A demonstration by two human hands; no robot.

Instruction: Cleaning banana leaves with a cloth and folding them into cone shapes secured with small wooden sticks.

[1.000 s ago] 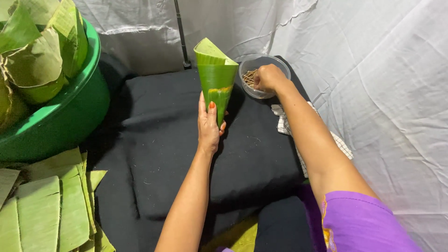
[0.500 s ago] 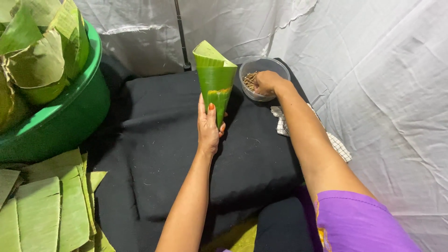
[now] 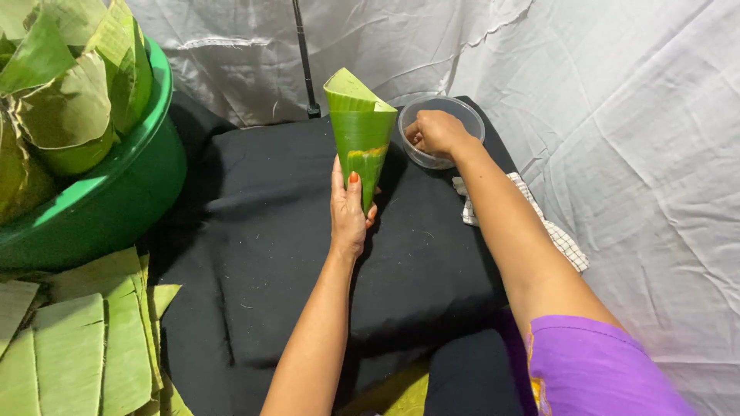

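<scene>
No packages, labels, signs or screens are in view.

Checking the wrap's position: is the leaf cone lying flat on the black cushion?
No, the left hand holds the leaf cone upright above the black cushion.

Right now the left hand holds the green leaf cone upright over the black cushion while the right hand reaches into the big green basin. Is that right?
Not quite. The right hand reaches into the small clear bowl behind the leaf cone, not the green basin, which sits far left full of folded leaves. The head view shows this. The left hand does hold the cone upright over the black cushion.
</scene>
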